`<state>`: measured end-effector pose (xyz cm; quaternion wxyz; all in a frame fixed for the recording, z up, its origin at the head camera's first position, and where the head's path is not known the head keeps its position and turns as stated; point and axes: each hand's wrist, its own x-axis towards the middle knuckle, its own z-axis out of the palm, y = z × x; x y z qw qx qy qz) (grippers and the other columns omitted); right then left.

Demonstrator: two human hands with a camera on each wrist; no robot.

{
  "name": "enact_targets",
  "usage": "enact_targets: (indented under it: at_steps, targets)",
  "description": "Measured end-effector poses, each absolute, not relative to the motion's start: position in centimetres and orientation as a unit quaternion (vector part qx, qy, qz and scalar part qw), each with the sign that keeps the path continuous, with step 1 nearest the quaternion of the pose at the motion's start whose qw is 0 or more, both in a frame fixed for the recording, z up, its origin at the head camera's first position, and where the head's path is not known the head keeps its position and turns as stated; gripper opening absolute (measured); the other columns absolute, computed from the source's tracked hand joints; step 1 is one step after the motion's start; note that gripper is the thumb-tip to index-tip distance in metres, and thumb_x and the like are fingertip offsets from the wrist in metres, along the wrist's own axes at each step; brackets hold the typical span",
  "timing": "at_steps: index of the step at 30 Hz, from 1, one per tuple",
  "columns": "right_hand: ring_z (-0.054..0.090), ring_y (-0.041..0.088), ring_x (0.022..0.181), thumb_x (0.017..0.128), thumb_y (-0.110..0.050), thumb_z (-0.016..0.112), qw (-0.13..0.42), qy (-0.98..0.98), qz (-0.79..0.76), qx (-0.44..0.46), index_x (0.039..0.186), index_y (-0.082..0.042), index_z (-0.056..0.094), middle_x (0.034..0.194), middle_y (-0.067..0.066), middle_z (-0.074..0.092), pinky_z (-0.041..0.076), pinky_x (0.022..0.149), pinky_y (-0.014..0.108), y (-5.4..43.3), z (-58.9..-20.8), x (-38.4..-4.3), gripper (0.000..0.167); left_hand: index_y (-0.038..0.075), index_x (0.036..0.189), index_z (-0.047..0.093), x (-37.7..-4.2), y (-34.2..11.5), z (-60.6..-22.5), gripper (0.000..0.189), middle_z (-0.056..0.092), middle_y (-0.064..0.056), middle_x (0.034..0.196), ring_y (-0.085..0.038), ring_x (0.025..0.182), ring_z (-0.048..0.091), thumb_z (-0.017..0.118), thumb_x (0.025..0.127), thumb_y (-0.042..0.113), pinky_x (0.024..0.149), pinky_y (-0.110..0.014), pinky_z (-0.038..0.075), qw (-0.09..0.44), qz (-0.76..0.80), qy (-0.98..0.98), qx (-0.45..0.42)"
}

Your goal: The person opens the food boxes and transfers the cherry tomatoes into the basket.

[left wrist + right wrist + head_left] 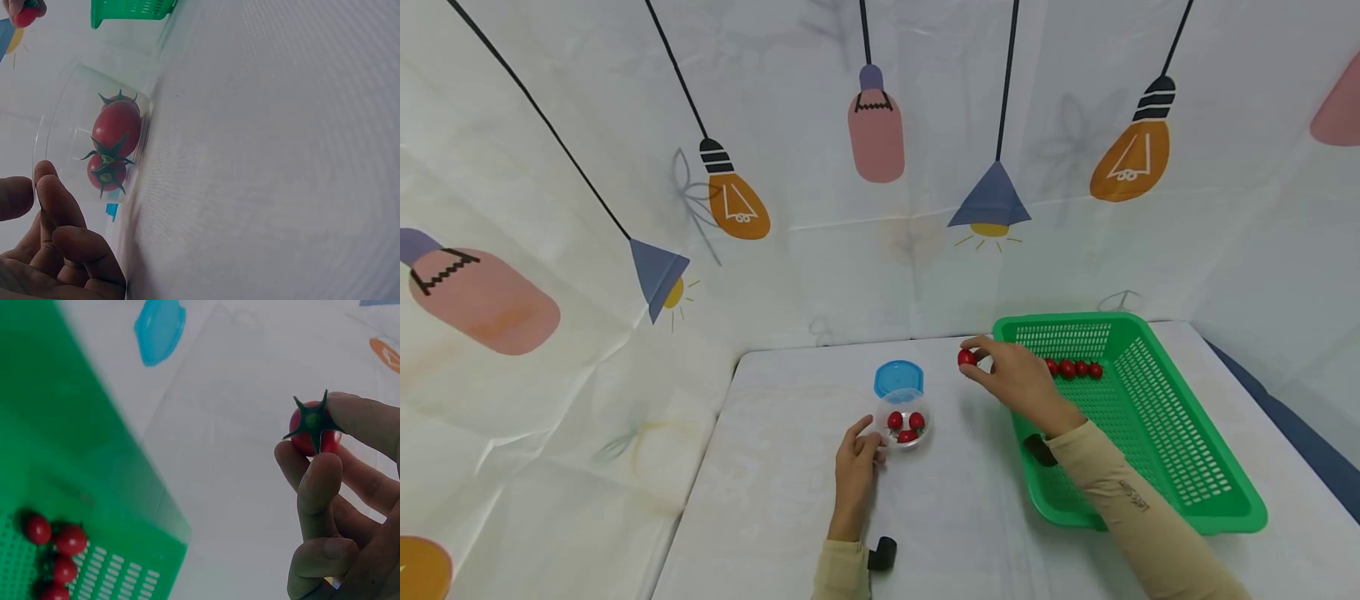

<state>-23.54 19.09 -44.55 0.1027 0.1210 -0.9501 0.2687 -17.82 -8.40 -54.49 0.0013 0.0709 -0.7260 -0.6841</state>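
Note:
High over the table, my right hand [1018,379] pinches a red cherry tomato [304,445] between thumb and fingertips; its green star-shaped calyx faces the right wrist camera. My left hand [856,467] is at the near left side of a small clear plastic container [904,398], its thumb and index finger on either side of the rim. Three cherry tomatoes [907,437] lie inside the container, two of them plain to see with green calyxes in the left wrist view. Several more cherry tomatoes [1067,369] sit in a row in the green plastic basket [1213,433].
Just behind the container lies a blue lid [898,378] on the white-covered table [760,467]. The basket takes up the table's right side, under my right forearm. A white cloth [820,275] printed with hanging lamps rises behind the table's far edge.

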Motion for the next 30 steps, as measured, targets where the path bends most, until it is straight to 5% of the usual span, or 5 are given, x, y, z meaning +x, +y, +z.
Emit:
enact_targets:
  at_steps: [10, 17, 30]
  targets:
    - [0.06, 0.011, 0.064, 0.095, -0.042, 0.07, 0.112, -0.949, 0.269, 0.116, 0.132, -0.017, 0.064, 0.106, 0.003, 0.074, 0.044, 0.046, 0.032, 23.3, -44.4, -23.8, 0.045, 0.001, 0.143, 0.052, -17.7, -8.2, -54.3, 0.041, 0.069, -0.026, 0.106, -0.032, 0.084, 0.062, 0.056, 0.104, 0.014, 0.079, -0.034, 0.052, 0.004, -0.682, -0.727, 0.072]
    - [0.062, 0.018, 0.075, 0.098, -0.046, 0.064, 0.105, -0.954, 0.261, 0.1, 0.13, -0.017, 0.064, 0.112, 0.006, 0.073, 0.045, 0.051, 0.033, 25.9, -44.6, -24.0, 0.044, 0.0, 0.143, 0.052, -17.7, -8.3, -54.2, 0.041, 0.069, -0.025, 0.107, -0.034, 0.086, 0.062, 0.055, 0.104, 0.014, 0.08, -0.035, 0.052, 0.002, -0.682, -0.728, 0.072]
    - [0.067, 0.021, 0.079, 0.096, -0.03, 0.07, 0.067, -0.971, 0.191, 0.126, 0.121, -0.007, 0.068, 0.092, 0.006, 0.072, 0.048, 0.054, 0.034, 29.9, -48.1, -25.6, 0.035, 0.001, 0.144, 0.051, -17.7, -8.3, -54.5, 0.042, 0.068, -0.026, 0.108, -0.035, 0.086, 0.062, 0.056, 0.104, 0.016, 0.078, -0.036, 0.052, -0.002, -0.682, -0.728, 0.073]
